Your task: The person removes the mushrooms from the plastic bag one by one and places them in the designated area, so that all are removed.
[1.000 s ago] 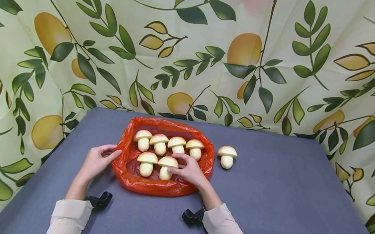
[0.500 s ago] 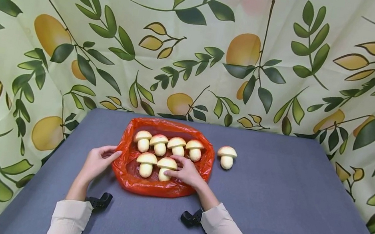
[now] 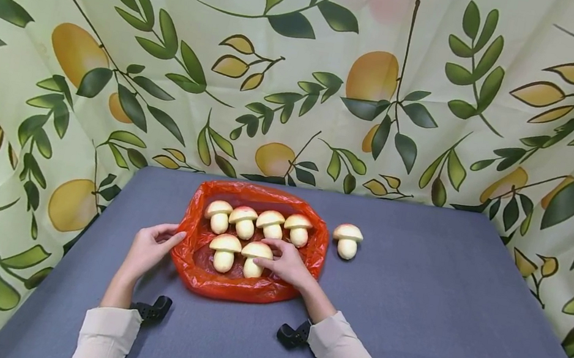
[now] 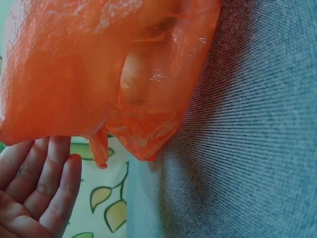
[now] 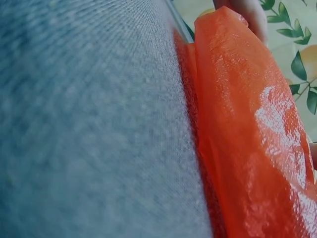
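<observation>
A red plastic bag (image 3: 242, 291) lies on the table with its mouth rolled wide. Several cream toy mushrooms with pink-tinted caps are inside, a back row and a front pair. My right hand (image 3: 289, 264) reaches over the bag's right side and pinches the front right toy mushroom (image 3: 252, 268) between thumb and fingers. My left hand (image 3: 150, 245) holds the bag's left rim between thumb and fingers. In the left wrist view, the fingers (image 4: 54, 183) of that hand pass behind the bag. The right wrist view shows mainly the bag's side (image 5: 237, 119), hiding the mushrooms.
One more toy mushroom (image 3: 347, 242) stands outside the bag, just to its right. A grey cloth covers the table (image 3: 410, 321). Behind it hangs a curtain (image 3: 303, 70) printed with leaves and fruit. Black wrist cameras (image 3: 291, 334) sit below the bag.
Barely any movement shows. The right hand, with the front right mushroom, shifts very slightly left and then back right. The left hand stays on the bag's rim.
</observation>
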